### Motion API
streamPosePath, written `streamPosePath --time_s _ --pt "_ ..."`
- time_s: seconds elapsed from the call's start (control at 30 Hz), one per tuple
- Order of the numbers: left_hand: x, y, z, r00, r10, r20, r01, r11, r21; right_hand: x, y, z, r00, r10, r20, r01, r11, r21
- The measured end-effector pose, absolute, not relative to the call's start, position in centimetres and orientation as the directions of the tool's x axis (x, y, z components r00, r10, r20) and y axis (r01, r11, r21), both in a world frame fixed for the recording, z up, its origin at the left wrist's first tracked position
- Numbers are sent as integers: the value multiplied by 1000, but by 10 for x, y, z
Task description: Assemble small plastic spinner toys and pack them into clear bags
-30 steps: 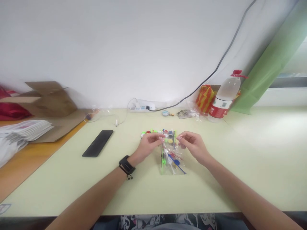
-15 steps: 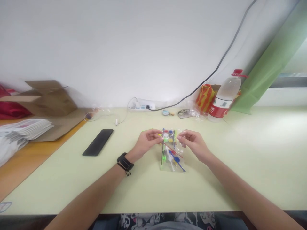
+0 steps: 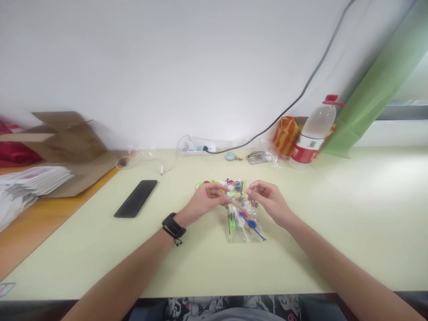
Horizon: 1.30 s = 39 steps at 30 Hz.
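Between my hands is a clear plastic bag (image 3: 245, 236) of small coloured plastic parts, its lower part resting on or just above the table. Inside it are a blue part with a round middle and thin arms (image 3: 252, 224), a similar white part (image 3: 243, 221) and a green one. My left hand (image 3: 209, 198) pinches the bag's upper left side. At the upper right edge, the fingers of my right hand (image 3: 267, 198) are closed on the crinkled film. More small coloured pieces (image 3: 205, 183) show behind my left hand, partly covered by it.
On the pale table (image 3: 187, 263) a black phone-like slab (image 3: 136, 199) lies to the left. Farther back are a power strip (image 3: 197, 149), a large water bottle (image 3: 312, 133) and a red-yellow striped bag (image 3: 286, 135). An open cardboard box (image 3: 67, 138) and stacked white packets (image 3: 43, 178) are far left.
The bag's lower part has swung slightly right. Several coloured pieces behind my left hand now show more. Both hands have stayed nearly in place, keeping hold of the bag.
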<state>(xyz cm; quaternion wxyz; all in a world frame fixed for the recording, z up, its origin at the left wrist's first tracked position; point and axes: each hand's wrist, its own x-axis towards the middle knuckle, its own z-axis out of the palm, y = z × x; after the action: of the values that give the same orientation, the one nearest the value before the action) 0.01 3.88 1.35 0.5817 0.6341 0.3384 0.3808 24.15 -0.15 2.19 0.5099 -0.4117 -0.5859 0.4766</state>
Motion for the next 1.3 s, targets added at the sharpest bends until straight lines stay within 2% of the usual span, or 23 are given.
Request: streamPosePath --time_s 0.33,0.5,0.7,0.87,1.03,1.3 --pt "3 38 17 405 910 91 -101 -54 993 242 0 20 -152 971 184 -28 182 -983" --pt "11 32 18 359 920 160 -136 -118 984 238 -1 19 -219 970 106 -103 85 -991" --pt "22 19 14 403 897 180 -119 -144 982 231 -5 19 -325 945 28 -159 -25 -987" --pt "24 19 13 297 923 245 -41 -244 969 224 -6 19 -271 962 -23 -180 -74 -981" --pt "24 21 15 311 913 263 -20 -270 963 220 -9 23 -246 969 -15 -215 -70 -974" --pt "25 15 26 267 903 336 -39 -338 940 222 -7 20 -173 985 -5 -129 -28 -991"
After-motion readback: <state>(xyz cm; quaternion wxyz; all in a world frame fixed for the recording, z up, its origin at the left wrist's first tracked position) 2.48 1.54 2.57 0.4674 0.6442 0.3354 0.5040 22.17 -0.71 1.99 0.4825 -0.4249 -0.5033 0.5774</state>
